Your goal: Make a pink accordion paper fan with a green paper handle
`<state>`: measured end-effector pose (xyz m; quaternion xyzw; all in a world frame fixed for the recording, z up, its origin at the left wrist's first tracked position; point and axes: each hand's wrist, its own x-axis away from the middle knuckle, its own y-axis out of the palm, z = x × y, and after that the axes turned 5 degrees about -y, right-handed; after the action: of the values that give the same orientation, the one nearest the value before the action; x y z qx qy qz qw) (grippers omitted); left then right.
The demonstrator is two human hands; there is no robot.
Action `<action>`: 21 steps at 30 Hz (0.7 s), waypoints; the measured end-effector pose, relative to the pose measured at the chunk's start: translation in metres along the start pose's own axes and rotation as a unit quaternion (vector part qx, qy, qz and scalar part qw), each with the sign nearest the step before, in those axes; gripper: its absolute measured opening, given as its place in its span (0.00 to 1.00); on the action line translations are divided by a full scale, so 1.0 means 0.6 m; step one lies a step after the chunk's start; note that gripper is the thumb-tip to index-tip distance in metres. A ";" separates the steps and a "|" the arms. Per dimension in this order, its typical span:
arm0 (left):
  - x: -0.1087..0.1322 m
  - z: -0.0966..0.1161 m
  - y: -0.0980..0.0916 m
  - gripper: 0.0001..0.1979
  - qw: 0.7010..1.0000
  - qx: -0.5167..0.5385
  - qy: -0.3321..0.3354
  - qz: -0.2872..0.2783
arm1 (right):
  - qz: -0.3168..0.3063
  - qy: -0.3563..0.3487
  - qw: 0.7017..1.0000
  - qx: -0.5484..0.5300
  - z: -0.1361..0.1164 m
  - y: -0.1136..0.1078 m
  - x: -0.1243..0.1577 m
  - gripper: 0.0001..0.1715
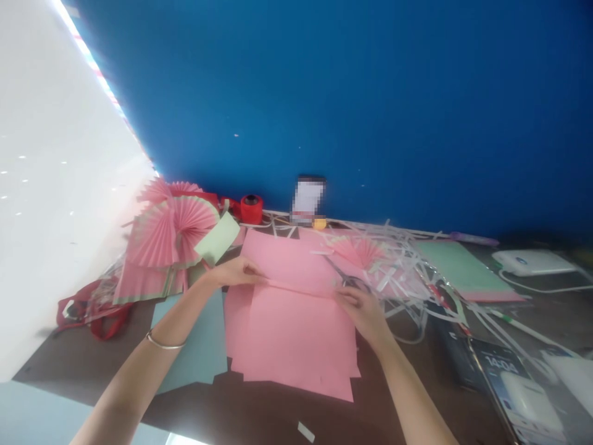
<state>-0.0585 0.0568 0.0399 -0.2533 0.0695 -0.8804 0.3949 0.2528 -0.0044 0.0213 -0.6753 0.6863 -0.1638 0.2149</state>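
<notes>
A pink paper sheet (pixel 291 327) lies on top of a pink stack on the brown table (pixel 259 414). A raised fold runs across the sheet between my hands. My left hand (pixel 236 272) pinches the left end of the fold, fingers pressed together. My right hand (pixel 359 306) pinches the right end, fingers closed on the paper. A pair of scissors (pixel 345 277) lies just beyond my right hand, not held.
Folded pink paper fans (pixel 173 228) are piled at the back left beside a red tape roll (pixel 251 209). White paper strips (pixel 407 266) tangle at the right, by green sheets (pixel 458 266), a phone (pixel 514 383) and a white power bank (pixel 530 262). A light blue sheet (pixel 199 352) lies under my left arm.
</notes>
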 end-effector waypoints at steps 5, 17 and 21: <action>-0.003 -0.012 0.000 0.15 0.999 -0.018 0.009 0.037 | -0.011 -0.013 1.000 0.005 -0.005 0.001 0.000 0.12; -0.013 -0.021 -0.001 0.17 0.999 0.005 0.003 0.034 | -0.084 -0.201 0.948 0.232 -0.046 0.019 -0.008 0.14; -0.017 -0.020 0.004 0.18 0.996 0.050 0.010 0.074 | -0.173 -0.122 0.967 0.144 -0.073 0.035 -0.029 0.11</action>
<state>-0.0573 0.0616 0.0246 -0.2182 0.0483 -0.8535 0.4707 0.2120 0.0109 0.0490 -0.7605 0.4966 -0.2121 0.3607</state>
